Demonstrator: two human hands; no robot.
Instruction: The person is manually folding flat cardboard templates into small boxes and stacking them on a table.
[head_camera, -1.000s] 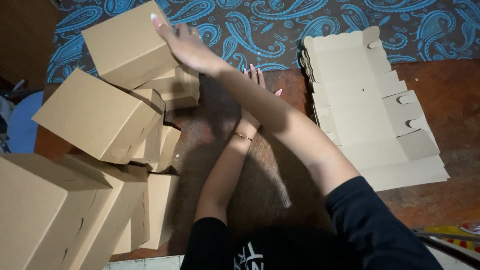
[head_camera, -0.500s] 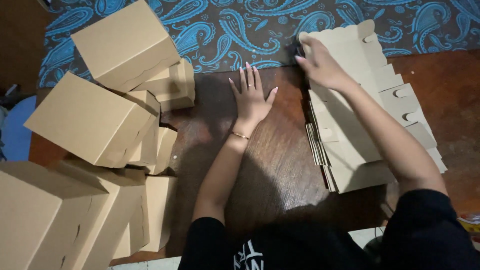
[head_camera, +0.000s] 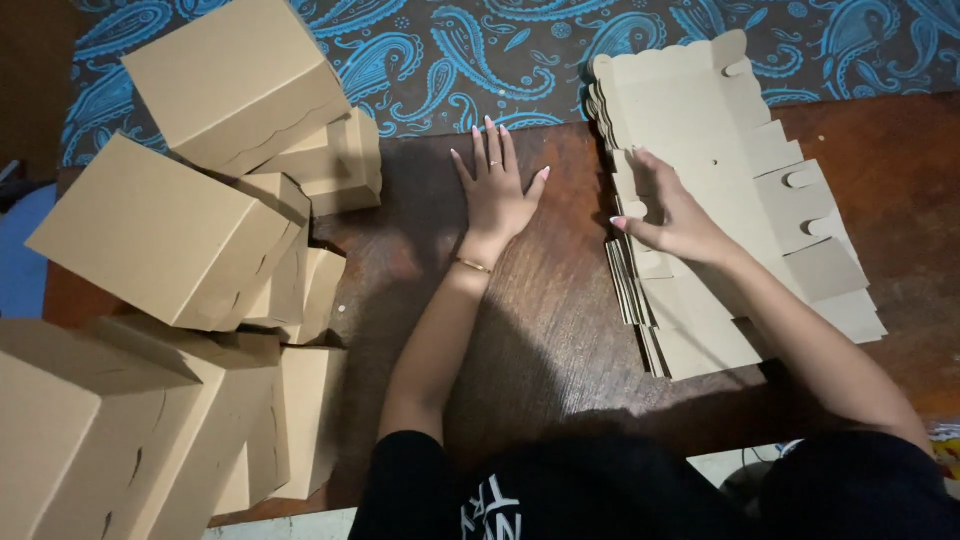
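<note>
Now top sheet of flat cardboard stack (head_camera: 740, 190) at three o'clock fingered by right hand (head_camera: 675, 215), not gripped; left hand (head_camera: 497, 195) laid flat, spread, on table (head_camera: 560, 310); clean lift needed next.

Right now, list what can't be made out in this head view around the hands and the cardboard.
- Right hand on the stack of flat cardboard blanks: whether its fingers grip a sheet; the palm covers them.
- Number of blanks: edges too thin to count.
- Lower folded boxes: cut off by the left and bottom edges.
- Underside of the left hand, flat on the wooden table: hidden by the hand.
</note>
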